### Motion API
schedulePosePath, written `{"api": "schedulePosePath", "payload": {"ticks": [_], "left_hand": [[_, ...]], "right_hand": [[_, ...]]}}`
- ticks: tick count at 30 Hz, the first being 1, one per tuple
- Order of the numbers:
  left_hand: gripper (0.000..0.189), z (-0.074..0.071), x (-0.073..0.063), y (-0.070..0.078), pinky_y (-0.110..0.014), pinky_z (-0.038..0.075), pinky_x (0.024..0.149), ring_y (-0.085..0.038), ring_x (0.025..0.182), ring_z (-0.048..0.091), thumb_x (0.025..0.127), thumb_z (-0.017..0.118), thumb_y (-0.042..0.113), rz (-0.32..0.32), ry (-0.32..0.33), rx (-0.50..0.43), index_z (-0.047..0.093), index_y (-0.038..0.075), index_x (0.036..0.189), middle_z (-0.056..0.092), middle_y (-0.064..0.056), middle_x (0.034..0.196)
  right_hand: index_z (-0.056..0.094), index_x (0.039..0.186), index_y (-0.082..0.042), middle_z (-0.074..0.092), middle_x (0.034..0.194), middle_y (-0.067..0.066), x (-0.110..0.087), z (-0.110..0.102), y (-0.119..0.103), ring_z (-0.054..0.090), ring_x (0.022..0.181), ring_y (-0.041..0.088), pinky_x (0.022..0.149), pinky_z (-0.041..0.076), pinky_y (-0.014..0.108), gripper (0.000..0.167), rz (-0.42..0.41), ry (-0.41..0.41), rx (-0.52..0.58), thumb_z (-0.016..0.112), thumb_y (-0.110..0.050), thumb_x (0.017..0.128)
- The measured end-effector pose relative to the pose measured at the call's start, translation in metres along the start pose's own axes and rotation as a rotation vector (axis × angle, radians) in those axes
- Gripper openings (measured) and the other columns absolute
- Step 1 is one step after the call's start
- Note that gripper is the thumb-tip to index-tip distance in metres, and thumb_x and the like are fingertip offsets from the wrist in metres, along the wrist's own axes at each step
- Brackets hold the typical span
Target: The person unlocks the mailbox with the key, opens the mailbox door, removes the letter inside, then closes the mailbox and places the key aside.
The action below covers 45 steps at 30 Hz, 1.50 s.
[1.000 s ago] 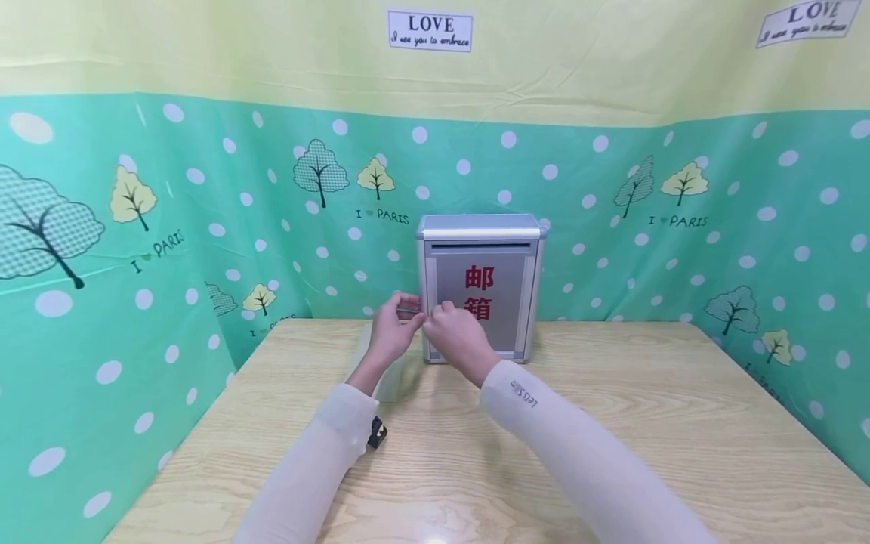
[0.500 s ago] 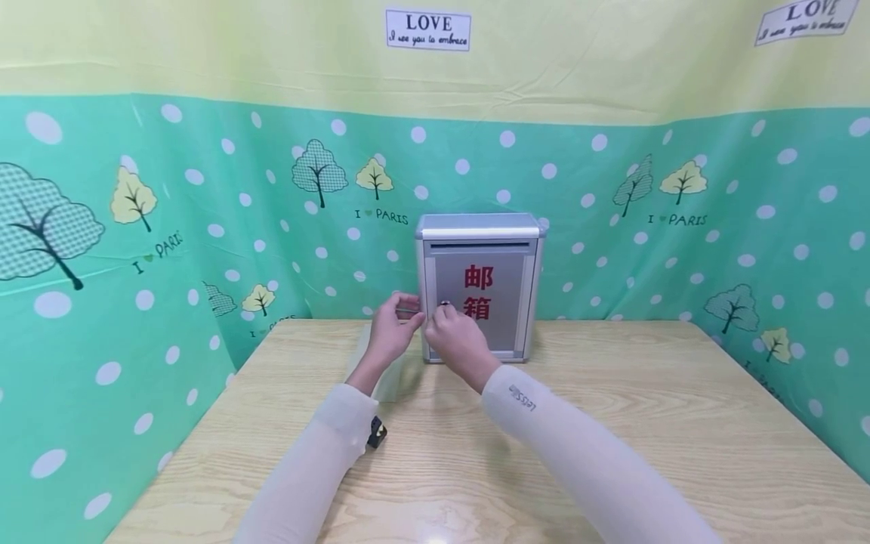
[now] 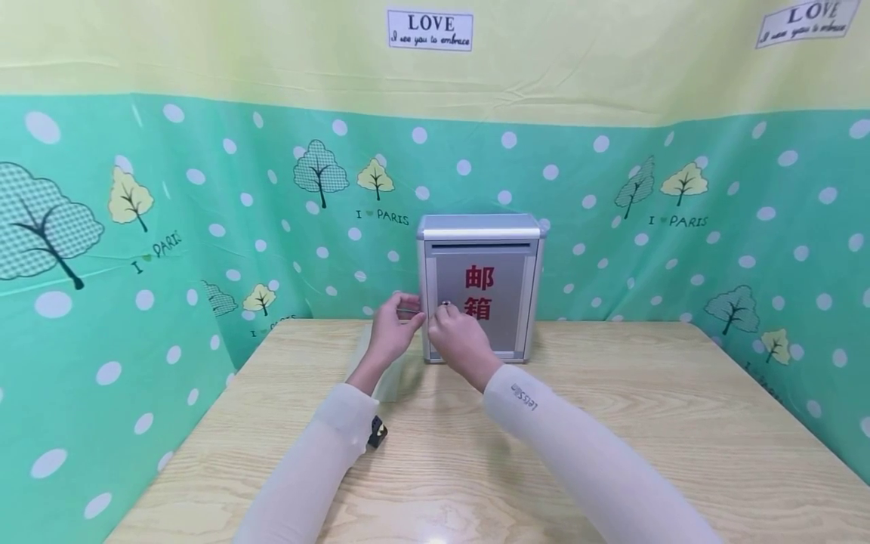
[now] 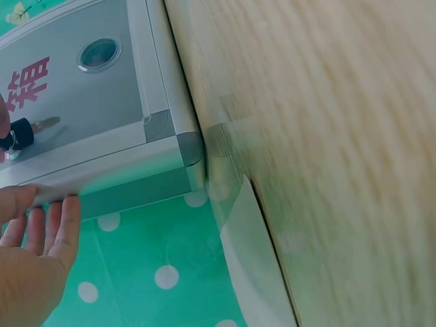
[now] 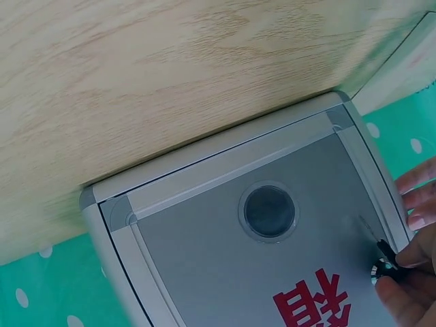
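Observation:
A grey metal mailbox (image 3: 506, 261) with red characters stands upright at the back of the table, its door shut. My right hand (image 3: 462, 340) pinches at the lock (image 5: 381, 270) on the left of its front; the fingers hide most of what they hold. A key with a black head (image 5: 387, 252) hangs there, its thin blade pointing down, also seen as a key (image 4: 46, 123) in the left wrist view. My left hand (image 3: 394, 330) rests its thumb and fairly straight fingertips (image 4: 70, 208) on the box's left edge.
A pale flat panel or sheet (image 4: 248, 255) lies left of the mailbox, partly behind my left forearm. A small black object (image 3: 377, 431) shows beside my left sleeve. A green dotted curtain (image 3: 591, 249) hangs behind the wooden table (image 3: 612, 393).
My right hand has turned slightly and shifted a little, so part of the lock shows above its fingers. The left hand and the mailbox stay where they were.

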<state>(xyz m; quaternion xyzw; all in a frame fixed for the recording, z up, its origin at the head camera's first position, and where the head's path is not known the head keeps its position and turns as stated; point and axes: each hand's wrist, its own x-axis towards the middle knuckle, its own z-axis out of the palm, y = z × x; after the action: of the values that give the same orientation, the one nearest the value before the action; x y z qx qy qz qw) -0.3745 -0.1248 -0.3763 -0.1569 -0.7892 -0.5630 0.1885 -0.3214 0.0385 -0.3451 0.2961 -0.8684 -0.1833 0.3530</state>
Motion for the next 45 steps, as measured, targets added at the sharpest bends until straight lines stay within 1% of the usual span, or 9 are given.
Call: {"api": "schedulePosePath", "payload": {"ticks": [5,13,18,30,33,39,45], "left_hand": [[0.028,0.0004,-0.0011,0.0013,-0.034,0.063,0.081,-0.031,0.101,0.071,0.094,0.072,0.005,-0.011,-0.003,0.017,0.064,0.002,0.121,0.069,-0.016,0.111],[0.028,-0.0004,-0.0011,0.0020,-0.035,0.063,0.081,-0.032,0.101,0.071,0.094,0.073,0.004,-0.007,0.002,0.010,0.064,0.001,0.121,0.070,-0.017,0.112],[0.028,-0.0008,-0.0009,0.0018,-0.035,0.063,0.081,-0.032,0.101,0.071,0.094,0.073,0.005,-0.007,0.000,0.011,0.064,0.001,0.120,0.070,-0.016,0.112],[0.029,0.0004,-0.0007,0.0025,-0.035,0.062,0.083,-0.031,0.102,0.070,0.094,0.073,0.005,-0.011,0.000,0.021,0.063,0.001,0.122,0.069,-0.016,0.112],[0.030,0.0008,-0.0001,0.0020,-0.035,0.062,0.083,-0.031,0.102,0.071,0.094,0.073,0.004,-0.011,0.003,0.025,0.063,0.001,0.122,0.070,-0.016,0.112],[0.029,0.0010,0.0006,0.0003,-0.035,0.063,0.081,-0.031,0.100,0.071,0.093,0.073,0.004,-0.005,0.008,0.019,0.064,0.001,0.121,0.070,-0.017,0.111],[0.029,0.0008,0.0001,0.0006,-0.033,0.063,0.080,-0.032,0.100,0.071,0.093,0.073,0.003,-0.003,0.007,0.009,0.064,0.000,0.121,0.070,-0.017,0.111]], "right_hand": [[0.076,0.112,-0.004,0.073,0.114,0.016,-0.0001,0.0013,-0.0010,0.073,0.099,0.024,0.066,0.063,0.025,0.019,0.011,-0.001,0.009,0.074,-0.008,0.093],[0.076,0.112,-0.003,0.073,0.114,0.016,0.0003,-0.0004,-0.0026,0.073,0.097,0.023,0.068,0.063,0.025,0.020,0.019,0.003,0.004,0.073,-0.005,0.093],[0.076,0.113,-0.003,0.073,0.115,0.016,0.0001,-0.0010,-0.0032,0.073,0.098,0.024,0.069,0.063,0.026,0.021,0.020,-0.017,0.008,0.075,-0.006,0.092],[0.077,0.111,-0.004,0.074,0.112,0.016,0.0010,-0.0043,-0.0043,0.073,0.096,0.023,0.068,0.063,0.024,0.019,0.042,-0.027,0.023,0.075,-0.006,0.092],[0.077,0.111,-0.005,0.074,0.110,0.015,0.0017,-0.0042,-0.0049,0.073,0.094,0.022,0.067,0.063,0.024,0.019,0.052,-0.038,0.027,0.075,-0.006,0.092],[0.077,0.109,-0.004,0.074,0.107,0.015,0.0023,-0.0038,-0.0059,0.072,0.092,0.022,0.066,0.062,0.024,0.017,0.066,-0.031,0.038,0.074,-0.005,0.092],[0.077,0.111,-0.004,0.074,0.109,0.016,0.0029,-0.0035,-0.0069,0.073,0.095,0.024,0.066,0.063,0.025,0.020,0.082,-0.042,0.066,0.074,-0.005,0.092]]}}
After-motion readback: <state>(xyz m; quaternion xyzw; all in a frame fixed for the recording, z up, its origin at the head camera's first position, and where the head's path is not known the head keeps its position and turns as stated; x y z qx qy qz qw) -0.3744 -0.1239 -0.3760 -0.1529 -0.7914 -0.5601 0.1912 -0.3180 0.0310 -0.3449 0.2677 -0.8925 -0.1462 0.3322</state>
